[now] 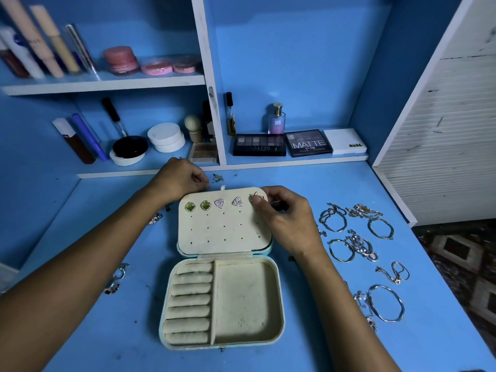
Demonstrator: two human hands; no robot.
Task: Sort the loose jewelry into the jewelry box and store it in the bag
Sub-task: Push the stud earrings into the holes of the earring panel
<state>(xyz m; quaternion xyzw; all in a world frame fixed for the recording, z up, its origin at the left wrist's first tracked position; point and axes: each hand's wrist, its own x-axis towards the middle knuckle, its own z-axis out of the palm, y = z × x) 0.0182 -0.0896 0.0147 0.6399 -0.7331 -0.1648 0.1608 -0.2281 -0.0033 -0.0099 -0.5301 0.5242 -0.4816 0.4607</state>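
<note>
The jewelry box [222, 267] lies open on the blue table [349, 189], its lid flat on the far side and its tray near. Along the far row of the lid's holed pad [224, 226] sit two green earrings [198, 206] and two silver triangular earrings [228, 202]. At the right end of that row the right hand [284, 218] pinches a small earring [253, 196] between thumb and fingertips against the pad. The left hand [179, 178] rests at the lid's far left corner, fingers curled under; I cannot tell whether it holds anything. The tray's ring rolls [192, 302] and its open compartment [245, 302] hold no jewelry. Bracelets and chains [359, 237] lie spread to the right of the box, and a few small pieces [118, 277] to its left. Makeup palettes [281, 145] line the far shelf.
</note>
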